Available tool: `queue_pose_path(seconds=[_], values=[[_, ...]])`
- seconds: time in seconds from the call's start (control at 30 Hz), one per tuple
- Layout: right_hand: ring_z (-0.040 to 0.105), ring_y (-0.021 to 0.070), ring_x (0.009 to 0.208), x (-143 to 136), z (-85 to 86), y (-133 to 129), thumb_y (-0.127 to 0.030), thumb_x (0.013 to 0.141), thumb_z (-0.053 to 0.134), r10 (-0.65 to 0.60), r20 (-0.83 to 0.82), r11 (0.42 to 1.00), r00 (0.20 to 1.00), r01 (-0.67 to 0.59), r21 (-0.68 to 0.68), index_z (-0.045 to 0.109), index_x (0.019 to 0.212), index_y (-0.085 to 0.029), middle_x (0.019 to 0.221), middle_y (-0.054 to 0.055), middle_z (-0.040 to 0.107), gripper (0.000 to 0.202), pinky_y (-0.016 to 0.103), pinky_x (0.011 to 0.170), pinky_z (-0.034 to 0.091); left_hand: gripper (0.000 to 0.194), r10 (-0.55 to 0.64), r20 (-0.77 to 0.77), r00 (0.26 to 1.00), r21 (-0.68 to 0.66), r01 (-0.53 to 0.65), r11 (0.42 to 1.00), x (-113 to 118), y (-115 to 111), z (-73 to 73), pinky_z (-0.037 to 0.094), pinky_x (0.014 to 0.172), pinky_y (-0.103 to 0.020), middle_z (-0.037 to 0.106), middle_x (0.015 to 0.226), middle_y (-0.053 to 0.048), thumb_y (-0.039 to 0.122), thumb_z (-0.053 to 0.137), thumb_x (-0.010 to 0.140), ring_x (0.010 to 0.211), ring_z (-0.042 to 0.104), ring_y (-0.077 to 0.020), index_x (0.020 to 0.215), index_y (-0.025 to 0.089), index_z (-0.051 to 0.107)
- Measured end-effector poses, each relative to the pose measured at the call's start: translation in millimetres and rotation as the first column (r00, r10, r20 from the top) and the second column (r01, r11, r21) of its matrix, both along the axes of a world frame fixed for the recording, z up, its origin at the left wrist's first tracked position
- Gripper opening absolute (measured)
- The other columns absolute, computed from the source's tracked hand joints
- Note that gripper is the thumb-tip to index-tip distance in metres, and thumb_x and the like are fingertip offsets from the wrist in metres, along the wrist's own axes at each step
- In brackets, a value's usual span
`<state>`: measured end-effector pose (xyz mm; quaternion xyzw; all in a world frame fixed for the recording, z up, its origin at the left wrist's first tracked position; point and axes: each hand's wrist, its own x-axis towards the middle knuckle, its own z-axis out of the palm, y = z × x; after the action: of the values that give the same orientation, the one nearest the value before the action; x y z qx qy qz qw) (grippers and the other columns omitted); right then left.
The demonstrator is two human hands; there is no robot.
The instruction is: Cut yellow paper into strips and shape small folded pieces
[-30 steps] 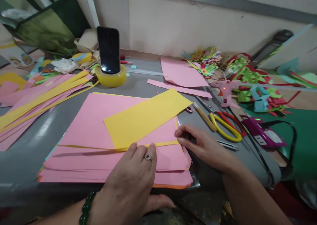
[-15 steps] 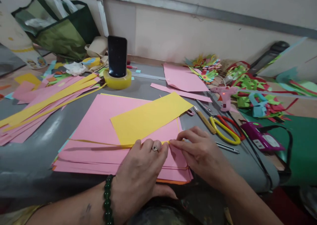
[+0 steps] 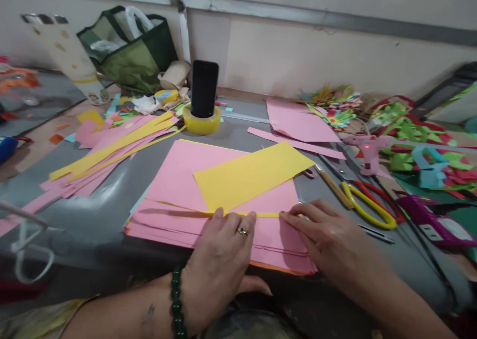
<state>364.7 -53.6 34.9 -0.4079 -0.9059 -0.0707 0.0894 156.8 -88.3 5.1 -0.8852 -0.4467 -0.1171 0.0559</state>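
A narrow yellow paper strip [image 3: 267, 214] lies across a stack of pink paper sheets [image 3: 179, 180], its left end lifting slightly off the stack. My left hand [image 3: 227, 244], wearing a ring and a green bead bracelet, holds the strip down with bent fingertips near its middle. At the strip's right end, my right hand [image 3: 328, 234] is closed, thumb and fingers pinched on it. A wider yellow paper piece [image 3: 253, 172] rests slantwise on the pink sheets just beyond my fingers. Part of the strip is hidden under my left fingers.
Yellow-handled scissors [image 3: 368, 207], a wooden-handled tool [image 3: 333, 187], a pink glue gun [image 3: 368, 152] and a purple power strip [image 3: 434, 219] lie to the right. A phone [image 3: 204, 88] stands in a tape roll [image 3: 203, 123] behind the stack. Cut paper strips [image 3: 119, 147] lie left.
My right hand has slid rightward along the strip, and more yellow shows between my hands. The left hand stays pressed on the strip. The view has turned left.
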Motion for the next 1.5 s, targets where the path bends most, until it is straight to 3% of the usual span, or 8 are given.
queue_pose_path(seconds=[0.1, 0.2, 0.3, 0.4, 0.53, 0.77, 1.5], values=[[0.054, 0.0216, 0.078, -19.0, 0.3, -0.1, -0.006, 0.081, 0.048, 0.082, -0.003, 0.997, 0.997, -0.082, 0.016, 0.067, 0.098, -0.012, 0.089, 0.011, 0.065, 0.026, 0.035, 0.067, 0.051, 0.101, -0.025, 0.041, 0.999, 0.022, 0.024, 0.999, -2.6, 3.1, 2.5, 0.028, 0.098, -0.044, 0.061, 0.108, -0.013, 0.082, 0.039, 0.066, 0.096, 0.048, -0.0261, 0.127, 0.002, 0.049], [0.055, 0.0212, 0.077, -32.1, -2.1, -1.6, -0.008, 0.084, 0.046, 0.147, -0.018, 0.989, 0.989, -0.146, 0.031, 0.065, 0.102, -0.010, 0.088, 0.012, 0.064, 0.026, 0.034, 0.066, 0.051, 0.078, -0.059, 0.080, 0.995, -0.010, 0.060, 0.998, -13.6, 8.5, 11.1, 0.029, 0.094, -0.042, 0.062, 0.101, -0.009, 0.072, 0.037, 0.079, 0.092, 0.049, -0.0245, 0.119, 0.009, 0.055], [0.056, 0.0221, 0.078, -35.1, -3.7, -4.2, -0.007, 0.085, 0.045, 0.136, 0.005, 0.990, 0.991, -0.136, 0.031, 0.065, 0.102, -0.010, 0.089, 0.012, 0.064, 0.027, 0.034, 0.065, 0.052, 0.033, 0.051, 0.085, 0.995, -0.085, -0.043, 0.995, -28.0, 14.9, 19.1, 0.032, 0.084, -0.041, 0.061, 0.096, -0.006, 0.045, 0.049, 0.089, 0.090, 0.050, -0.0240, 0.105, 0.018, 0.061], [0.056, 0.0223, 0.078, -33.9, -4.3, -6.9, -0.006, 0.084, 0.044, 0.118, 0.039, 0.993, 0.992, -0.118, 0.011, 0.065, 0.102, -0.009, 0.089, 0.012, 0.065, 0.027, 0.035, 0.065, 0.052, 0.015, 0.158, 0.134, 0.978, -0.147, -0.138, 0.979, -36.1, 21.9, 19.6, 0.032, 0.079, -0.041, 0.060, 0.087, -0.004, 0.033, 0.051, 0.090, 0.087, 0.049, -0.0238, 0.088, 0.022, 0.062], [0.057, 0.0225, 0.079, -32.8, -6.2, -8.1, -0.009, 0.085, 0.044, 0.106, 0.049, 0.994, 0.993, -0.107, 0.033, 0.065, 0.102, -0.009, 0.089, 0.012, 0.066, 0.026, 0.035, 0.065, 0.052, 0.013, 0.218, 0.183, 0.959, -0.209, -0.178, 0.961, -34.7, 30.3, 15.8, 0.032, 0.077, -0.040, 0.061, 0.085, -0.003, 0.031, 0.053, 0.089, 0.083, 0.050, -0.0227, 0.085, 0.022, 0.061], [0.058, 0.0230, 0.080, -31.6, -5.2, -7.4, -0.007, 0.087, 0.039, 0.113, 0.035, 0.993, 0.993, -0.114, 0.030, 0.064, 0.104, -0.008, 0.090, 0.013, 0.066, 0.031, 0.034, 0.062, 0.053, 0.018, 0.279, 0.095, 0.956, -0.242, -0.250, 0.938, -34.8, 34.2, 18.4, 0.033, 0.074, -0.041, 0.060, 0.084, -0.006, 0.029, 0.049, 0.090, 0.084, 0.050, -0.0246, 0.080, 0.019, 0.061], [0.058, 0.0224, 0.083, -26.8, -2.2, -2.9, -0.008, 0.085, 0.038, 0.175, 0.027, 0.984, 0.984, -0.176, 0.039, 0.064, 0.105, -0.010, 0.093, 0.013, 0.067, 0.033, 0.033, 0.067, 0.055, 0.019, 0.415, 0.005, 0.910, -0.227, -0.403, 0.887, -79.0, 20.9, 22.1, 0.029, 0.073, -0.040, 0.062, 0.082, -0.004, 0.027, 0.049, 0.089, 0.081, 0.051, -0.0243, 0.076, 0.021, 0.060]])
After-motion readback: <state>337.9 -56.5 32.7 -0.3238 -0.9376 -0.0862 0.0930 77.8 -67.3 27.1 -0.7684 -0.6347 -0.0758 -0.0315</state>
